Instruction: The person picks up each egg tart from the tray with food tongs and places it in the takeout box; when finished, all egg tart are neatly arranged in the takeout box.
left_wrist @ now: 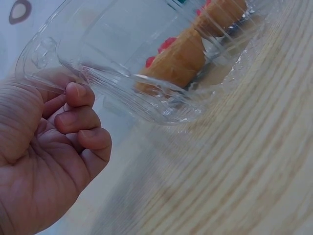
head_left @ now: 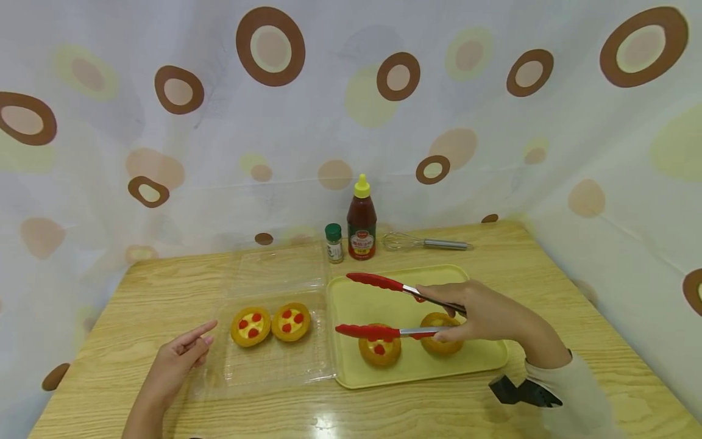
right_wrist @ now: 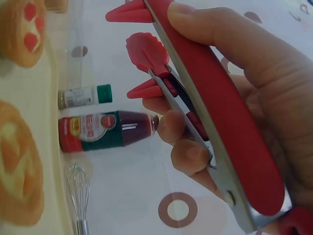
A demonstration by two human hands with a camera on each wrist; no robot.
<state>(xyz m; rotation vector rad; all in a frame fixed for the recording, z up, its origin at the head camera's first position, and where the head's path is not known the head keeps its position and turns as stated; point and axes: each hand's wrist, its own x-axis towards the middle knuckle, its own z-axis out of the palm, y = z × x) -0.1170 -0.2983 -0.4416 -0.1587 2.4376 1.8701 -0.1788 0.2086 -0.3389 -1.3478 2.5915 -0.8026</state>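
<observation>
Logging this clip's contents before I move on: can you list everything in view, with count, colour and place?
tarts in container: two, golden with red dots, in the clear box left of the tray
tarts on tray: two, golden, on the tray near the tongs
plastic container: one, clear, lid open, table centre-left
tray: one, pale yellow, table centre-right
tongs: one, red tips and steel arms, over the tray
ketchup bottle: one, red with yellow cap, behind the tray
spice jar: one, green cap, beside the bottle
whisk: one, steel, back right
table: one, light wood
left hand: touches the container's left edge
right hand: grips the tongs
</observation>
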